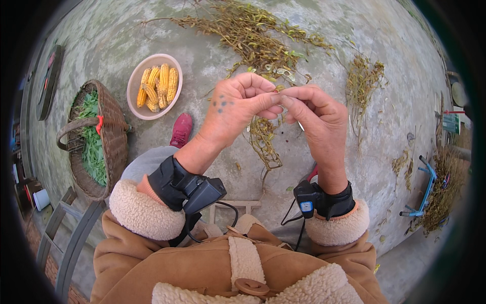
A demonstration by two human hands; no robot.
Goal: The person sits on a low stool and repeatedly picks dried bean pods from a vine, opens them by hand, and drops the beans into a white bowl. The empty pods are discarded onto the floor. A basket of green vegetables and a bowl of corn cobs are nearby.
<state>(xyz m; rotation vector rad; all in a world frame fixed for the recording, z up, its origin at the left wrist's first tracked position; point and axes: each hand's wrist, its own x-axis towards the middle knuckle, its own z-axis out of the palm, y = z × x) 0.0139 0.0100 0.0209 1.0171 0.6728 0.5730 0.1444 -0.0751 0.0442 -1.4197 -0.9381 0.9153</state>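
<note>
My left hand (230, 109) and my right hand (320, 114) meet in front of me, thumbs and fingertips pinched together. Whatever lies between the tips is too small and covered to name. A pale sliver shows under the right fingers. Below the hands, a dried plant stalk with yellow-brown pods (264, 139) lies on the concrete. Just beyond the fingers, a large heap of similar dried plants (248, 38) spreads out, with several pale opened pods (284, 74) at its near edge.
At left stand a pink basin (132, 96) of corn cobs (161, 86) and a wicker basket (114, 147) of green leaves (91, 137). A grey metal frame (76, 248) is at lower left. More dried plants (363, 81) and a blue-legged stool (428, 187) lie at right.
</note>
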